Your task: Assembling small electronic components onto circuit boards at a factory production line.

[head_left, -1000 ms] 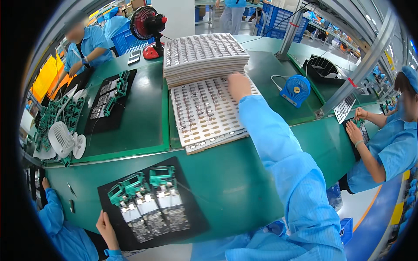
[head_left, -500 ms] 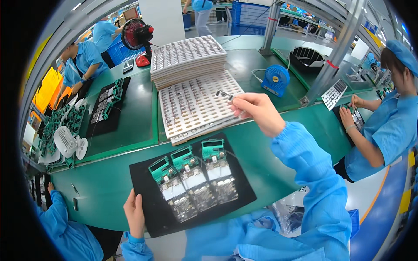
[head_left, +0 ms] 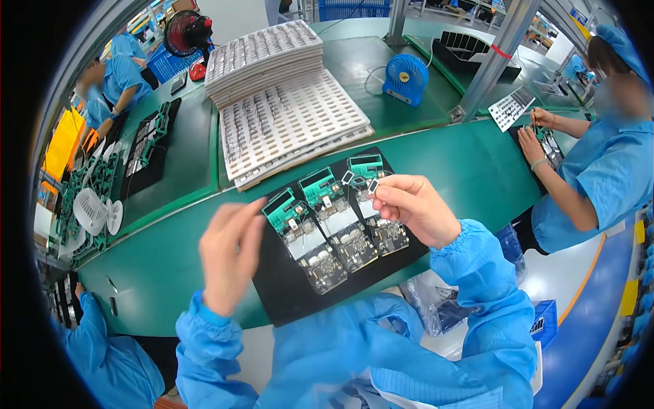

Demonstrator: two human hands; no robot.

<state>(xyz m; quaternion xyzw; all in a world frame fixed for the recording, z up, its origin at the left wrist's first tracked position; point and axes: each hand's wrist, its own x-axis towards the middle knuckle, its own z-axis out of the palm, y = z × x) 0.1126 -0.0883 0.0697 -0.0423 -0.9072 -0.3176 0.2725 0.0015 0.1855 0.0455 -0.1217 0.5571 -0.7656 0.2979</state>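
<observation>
My right hand, closed in a pinch, holds a small electronic part with a dark, white-rimmed square end. A similar white-rimmed square shows just left of it; whether the two are joined I cannot tell. Both are above the green-framed circuit boards, which lie side by side on a black mat. My left hand, smeared by motion, is over the mat's left edge, its fingertips near the leftmost board's green frame.
Beyond the mat stand a slotted white tray, partly filled with small parts, and a stack of trays. A blue fan is at their right, a white fan far left. A co-worker sits at right beside a metal post.
My right hand has come from over the tray down to the boards with the small part. My left hand has let go of the mat's edge and risen. The view has shifted.
</observation>
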